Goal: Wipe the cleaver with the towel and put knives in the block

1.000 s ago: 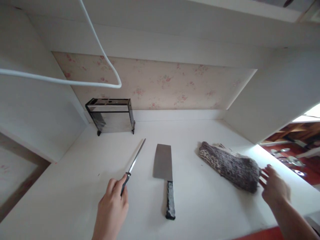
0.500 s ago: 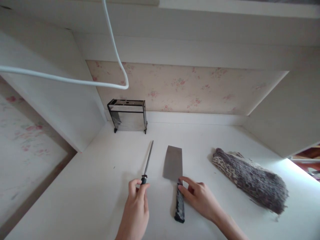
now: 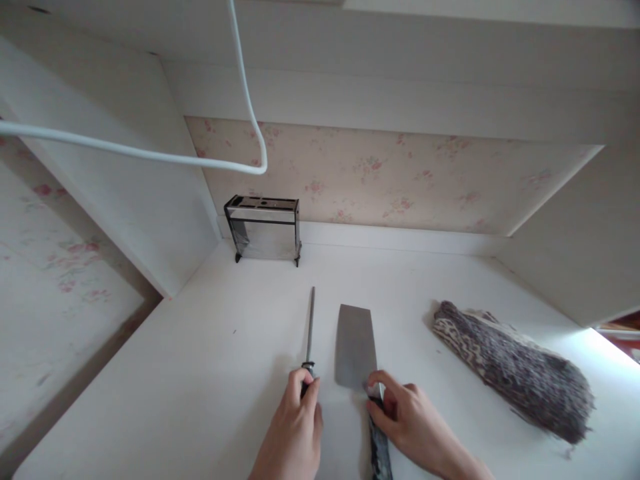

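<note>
My left hand (image 3: 296, 421) is closed on the dark handle of a sharpening steel (image 3: 311, 327), whose thin grey rod points away from me. To its right lies a cleaver (image 3: 356, 345) with a broad grey blade and a worn black handle. The thumb and fingers of my right hand (image 3: 411, 421) pinch the cleaver where blade meets handle. The blade points away from me, roughly alongside the steel, with a gap between them. The handle's end runs out at the bottom edge of the view.
A knife block (image 3: 265, 233) with clear sides and a slotted top stands at the back wall. A grey-brown patterned cloth (image 3: 515, 367) lies bunched at the right. A white cable (image 3: 150, 155) hangs in front at upper left. Side panels flank the white countertop (image 3: 210, 387).
Both hands, the steel and the cleaver sit lower and further right in view, drawn nearer me. The steel points more straight ahead. The view itself has shifted slightly.
</note>
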### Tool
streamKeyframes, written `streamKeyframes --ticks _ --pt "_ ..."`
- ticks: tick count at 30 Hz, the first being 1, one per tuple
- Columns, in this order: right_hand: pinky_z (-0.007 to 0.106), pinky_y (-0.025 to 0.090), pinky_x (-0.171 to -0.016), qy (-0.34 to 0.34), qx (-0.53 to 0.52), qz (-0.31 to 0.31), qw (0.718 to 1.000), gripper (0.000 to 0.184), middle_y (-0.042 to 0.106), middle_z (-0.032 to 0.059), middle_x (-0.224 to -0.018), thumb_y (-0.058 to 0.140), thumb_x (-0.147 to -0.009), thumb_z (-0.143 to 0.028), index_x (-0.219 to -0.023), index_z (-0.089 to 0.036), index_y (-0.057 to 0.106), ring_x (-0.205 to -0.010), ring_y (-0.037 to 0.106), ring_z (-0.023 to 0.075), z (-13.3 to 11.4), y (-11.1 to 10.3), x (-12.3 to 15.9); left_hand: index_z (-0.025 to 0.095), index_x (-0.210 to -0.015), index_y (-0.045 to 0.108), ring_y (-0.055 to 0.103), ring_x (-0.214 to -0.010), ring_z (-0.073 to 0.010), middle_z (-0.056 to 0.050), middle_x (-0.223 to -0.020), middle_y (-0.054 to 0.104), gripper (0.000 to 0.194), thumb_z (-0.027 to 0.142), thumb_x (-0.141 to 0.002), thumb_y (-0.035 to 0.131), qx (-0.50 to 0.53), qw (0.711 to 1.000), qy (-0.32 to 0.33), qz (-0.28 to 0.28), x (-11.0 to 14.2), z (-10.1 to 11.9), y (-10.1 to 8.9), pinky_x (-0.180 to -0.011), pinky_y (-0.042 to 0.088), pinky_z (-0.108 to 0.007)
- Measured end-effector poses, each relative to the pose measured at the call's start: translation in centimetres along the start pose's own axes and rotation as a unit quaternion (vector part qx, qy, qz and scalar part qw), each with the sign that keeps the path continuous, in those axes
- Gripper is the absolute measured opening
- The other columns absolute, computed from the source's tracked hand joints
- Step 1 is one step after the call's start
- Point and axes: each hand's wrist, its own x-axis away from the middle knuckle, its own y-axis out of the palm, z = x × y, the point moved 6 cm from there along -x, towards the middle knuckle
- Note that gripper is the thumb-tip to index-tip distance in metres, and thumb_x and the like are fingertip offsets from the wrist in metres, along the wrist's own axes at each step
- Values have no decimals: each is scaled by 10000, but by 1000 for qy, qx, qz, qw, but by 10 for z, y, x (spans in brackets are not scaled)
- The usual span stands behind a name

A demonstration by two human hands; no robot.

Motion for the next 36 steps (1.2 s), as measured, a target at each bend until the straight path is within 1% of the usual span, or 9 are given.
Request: streamKeyframes --ticks 6,9,12,18,21,25,29,32,36 --pt "247 290 -507 13 -7 -86 996 198 590 -42 -556 486 -822 -318 -1003 -241 508 -511 530 146 -5 -2 6 219 -946 613 644 -746 -142 -58 -1015 565 258 114 -877 388 -77 992 28 -101 -6 14 -11 -679 537 -239" --pt "245 328 -551 -6 5 -90 996 234 629 -19 -624 513 -829 -357 -1036 -250 539 -584 565 155 -11 -14 4 241 -992 613 655 -772 -169 -46 -1014 597 259 120 -868 421 -106 984 49 -135 -10 20 -14 -689 537 -269" --pt "232 332 -532 -34 0 -107 994 270 613 -26 -580 486 -869 -415 -1080 -268 570 -523 532 135 -23 -31 -2 246 -1062 602 658 -808 -185 -55 -1039 624 283 121 -855 454 -118 981 70 -138 -13 22 -14 -725 532 -289" --pt "202 362 -487 -81 -73 -120 987 327 621 -22 -589 464 -889 -485 -1048 -228 590 -479 513 101 -45 -65 -53 256 -1046 616 668 -842 -172 -31 -992 670 296 92 -845 472 -76 981 120 -130 -16 17 -9 -706 524 -252" --pt "208 387 -496 -90 -157 -128 975 371 601 -21 -608 483 -870 -528 -1003 -198 587 -482 504 91 -52 -70 -92 280 -995 646 669 -825 -140 2 -936 687 285 129 -891 429 5 987 108 -122 -20 18 -21 -730 517 -219" --pt "215 399 -509 -95 -240 -159 953 423 591 -20 -632 587 -800 -544 -1005 -175 590 -499 498 83 -63 -67 -136 265 -937 680 644 -829 -135 -17 -914 689 293 270 -942 388 155 982 50 -96 -41 0 -71 -739 506 -211" --pt "231 435 -562 -116 -254 -213 936 407 616 0 -722 633 -786 -474 -1052 -167 595 -562 526 87 -78 -66 -164 208 -999 668 593 -667 -141 -24 -823 681 324 448 -876 489 205 974 -95 25 -94 -73 -155 -646 488 -250" --pt "233 442 -577 -129 -258 -165 943 339 641 38 -855 635 -787 -405 -1034 -175 606 -648 557 104 -95 -79 -187 172 -991 657 590 -717 -143 -34 -929 678 355 458 -821 536 230 945 -142 184 -142 -127 -220 -613 441 -233" --pt "255 475 -637 -110 -336 -49 934 320 617 76 -1061 624 -791 -386 -1040 -188 582 -834 585 150 -128 -104 -221 94 -1091 612 583 -828 -161 -57 -1034 649 431 432 -835 534 178 932 -179 261 -198 -165 -266 -723 409 -267"
